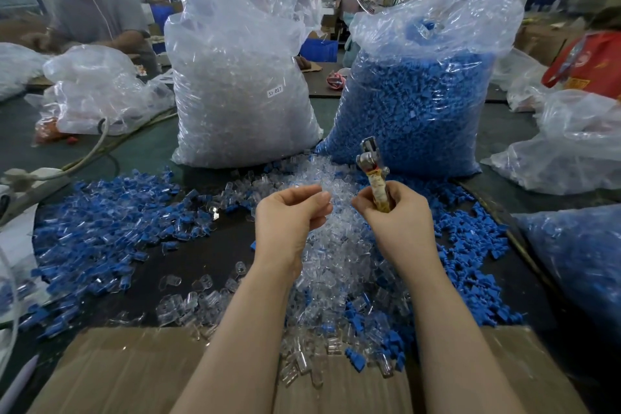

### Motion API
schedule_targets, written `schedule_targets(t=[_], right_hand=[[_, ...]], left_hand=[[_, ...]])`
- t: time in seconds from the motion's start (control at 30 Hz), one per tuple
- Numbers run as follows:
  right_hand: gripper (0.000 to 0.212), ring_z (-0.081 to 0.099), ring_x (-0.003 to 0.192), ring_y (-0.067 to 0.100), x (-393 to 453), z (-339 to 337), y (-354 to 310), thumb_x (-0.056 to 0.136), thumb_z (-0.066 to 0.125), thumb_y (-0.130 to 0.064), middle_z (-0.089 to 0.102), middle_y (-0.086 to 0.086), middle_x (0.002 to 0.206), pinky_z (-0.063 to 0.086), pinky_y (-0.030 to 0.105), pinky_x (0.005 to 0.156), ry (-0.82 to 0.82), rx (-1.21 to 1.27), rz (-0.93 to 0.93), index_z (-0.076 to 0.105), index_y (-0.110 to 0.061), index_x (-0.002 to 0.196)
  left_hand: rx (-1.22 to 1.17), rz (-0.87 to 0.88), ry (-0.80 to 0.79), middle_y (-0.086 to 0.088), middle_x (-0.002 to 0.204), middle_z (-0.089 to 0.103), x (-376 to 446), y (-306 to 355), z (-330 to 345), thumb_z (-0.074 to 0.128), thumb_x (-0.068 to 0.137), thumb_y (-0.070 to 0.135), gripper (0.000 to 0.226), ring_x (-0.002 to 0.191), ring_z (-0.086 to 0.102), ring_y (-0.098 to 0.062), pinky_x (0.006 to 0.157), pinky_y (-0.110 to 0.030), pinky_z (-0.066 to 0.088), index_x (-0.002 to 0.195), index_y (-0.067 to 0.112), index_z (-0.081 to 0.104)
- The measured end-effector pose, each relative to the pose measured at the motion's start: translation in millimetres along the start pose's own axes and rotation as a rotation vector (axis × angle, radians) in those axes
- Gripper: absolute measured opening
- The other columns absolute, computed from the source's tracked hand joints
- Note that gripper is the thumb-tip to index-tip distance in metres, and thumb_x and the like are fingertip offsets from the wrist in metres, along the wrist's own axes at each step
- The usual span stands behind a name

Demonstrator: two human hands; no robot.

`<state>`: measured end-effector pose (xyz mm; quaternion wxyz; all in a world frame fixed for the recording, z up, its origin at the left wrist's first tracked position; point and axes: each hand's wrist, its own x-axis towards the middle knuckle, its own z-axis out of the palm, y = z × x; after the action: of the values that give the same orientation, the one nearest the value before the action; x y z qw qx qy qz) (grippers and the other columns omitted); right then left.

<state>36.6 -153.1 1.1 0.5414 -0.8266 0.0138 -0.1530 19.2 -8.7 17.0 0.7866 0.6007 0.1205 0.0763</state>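
Noted: my right hand (393,212) gripped the taped tool (371,163) by its handle, long axis upright, metal head pointing far. My left hand (289,212) sat just left of it, fingers (316,200) curled to the thumb; I couldn't tell if they pinched anything. The clear pieces (336,262) lay heaped on the tabletop (208,245) beneath.

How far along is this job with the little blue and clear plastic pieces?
Done: a heap of seemingly joined blue-and-clear pieces lies at the left. In hand: the right hand grips a metal tool; the left hand curls beside it, contents unclear. Left: loose clear pieces, loose blue pieces, plus a clear-parts bag and blue-parts bag, both bulging, so probably most remains.
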Motion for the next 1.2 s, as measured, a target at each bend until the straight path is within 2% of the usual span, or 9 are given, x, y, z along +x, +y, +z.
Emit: schedule_targets(t=[0.1, 0.17, 0.33, 0.47, 0.6, 0.83, 0.93, 1.03, 1.2], right_hand=[[0.011, 0.052, 0.054, -0.003, -2.8, 1.1, -0.9, 0.089, 0.069, -0.019, 0.062, -0.020, 0.062, 0.040, 0.014, 0.053, -0.073, 0.074, -0.066, 0.066, -0.026, 0.080], [0.012, 0.055, 0.058, -0.004, -4.3, 1.8, -3.3, 0.091, 0.067, -0.015, 0.065, -0.022, 0.068, 0.042, 0.011, 0.055, -0.084, 0.089, -0.117, 0.068, -0.026, 0.085], [0.009, 0.061, 0.071, 0.013, -6.4, 5.8, -7.2, 0.087, 0.071, -0.022, 0.065, -0.010, 0.074, 0.053, 0.039, 0.071, 0.007, 0.009, -0.192, 0.063, -0.022, 0.090], [0.013, 0.058, 0.067, 0.007, -6.7, 6.0, -8.1, 0.085, 0.071, -0.025, 0.061, -0.014, 0.070, 0.049, 0.036, 0.065, 0.059, -0.049, -0.217, 0.059, -0.025, 0.090], [0.014, 0.056, 0.065, 0.005, -7.3, 5.6, -9.1, 0.085, 0.069, -0.029, 0.060, -0.013, 0.070, 0.041, 0.031, 0.060, 0.076, -0.109, -0.235, 0.057, -0.026, 0.090], [0.019, 0.058, 0.074, 0.018, -6.9, 0.4, -12.7, 0.087, 0.065, -0.019, 0.061, -0.011, 0.076, 0.049, 0.044, 0.068, -0.011, -0.131, -0.252, 0.053, -0.031, 0.095], [0.020, 0.060, 0.076, 0.018, -6.8, -1.0, -13.0, 0.087, 0.065, -0.017, 0.063, -0.011, 0.078, 0.051, 0.046, 0.070, -0.036, -0.125, -0.257, 0.055, -0.030, 0.098], [0.017, 0.061, 0.077, 0.017, -6.5, -1.4, -13.9, 0.086, 0.064, -0.015, 0.065, -0.011, 0.080, 0.052, 0.046, 0.072, -0.055, -0.100, -0.265, 0.058, -0.026, 0.098], [0.009, 0.062, 0.073, 0.010, -4.0, -7.1, -14.1, 0.088, 0.065, -0.019, 0.067, -0.007, 0.079, 0.054, 0.041, 0.071, -0.147, -0.051, -0.186, 0.062, -0.026, 0.093]], left_hand=[[0.019, 0.001, 0.005, -0.006, 0.073, 0.074, -1.3, -0.3, 0.6, 0.072, 0.083, -0.001, 0.010, 0.066, 0.071, -0.010, 0.063, -0.018, 0.057, 0.090, 0.006, 0.072], [0.042, 0.013, 0.001, -0.006, 0.072, 0.074, -1.8, 0.2, 1.1, 0.072, 0.082, -0.002, 0.011, 0.066, 0.071, -0.010, 0.063, -0.017, 0.057, 0.089, 0.007, 0.072], [0.145, 0.084, -0.010, -0.011, 0.075, 0.075, -5.1, 1.8, 4.5, 0.073, 0.080, -0.001, 0.010, 0.067, 0.070, -0.012, 0.064, -0.020, 0.057, 0.085, 0.007, 0.074], [0.248, 0.146, -0.003, -0.008, 0.073, 0.075, -5.4, 2.3, 8.3, 0.075, 0.079, 0.002, 0.010, 0.074, 0.073, -0.021, 0.069, -0.028, 0.060, 0.083, 0.012, 0.076], [0.352, 0.209, 0.006, 0.001, 0.072, 0.075, -5.9, 1.9, 9.9, 0.078, 0.078, 0.007, 0.012, 0.074, 0.073, -0.014, 0.076, -0.035, 0.061, 0.081, 0.018, 0.077], [0.478, 0.333, 0.030, 0.014, 0.074, 0.072, -6.8, 1.7, 11.8, 0.079, 0.078, 0.014, 0.017, 0.071, 0.067, 0.004, 0.070, -0.015, 0.055, 0.080, 0.030, 0.075], [0.457, 0.335, 0.035, 0.013, 0.072, 0.072, -5.7, -0.2, 11.1, 0.080, 0.078, 0.015, 0.014, 0.069, 0.067, 0.003, 0.065, -0.012, 0.054, 0.079, 0.028, 0.074], [0.422, 0.336, 0.059, 0.009, 0.071, 0.072, -4.1, -2.5, 11.1, 0.083, 0.077, 0.019, 0.009, 0.069, 0.068, -0.001, 0.067, -0.018, 0.056, 0.080, 0.024, 0.075], [0.209, 0.244, 0.026, 0.001, 0.069, 0.073, -1.8, -2.6, 6.4, 0.075, 0.083, 0.006, 0.010, 0.067, 0.070, -0.009, 0.064, -0.020, 0.055, 0.080, 0.015, 0.073]])
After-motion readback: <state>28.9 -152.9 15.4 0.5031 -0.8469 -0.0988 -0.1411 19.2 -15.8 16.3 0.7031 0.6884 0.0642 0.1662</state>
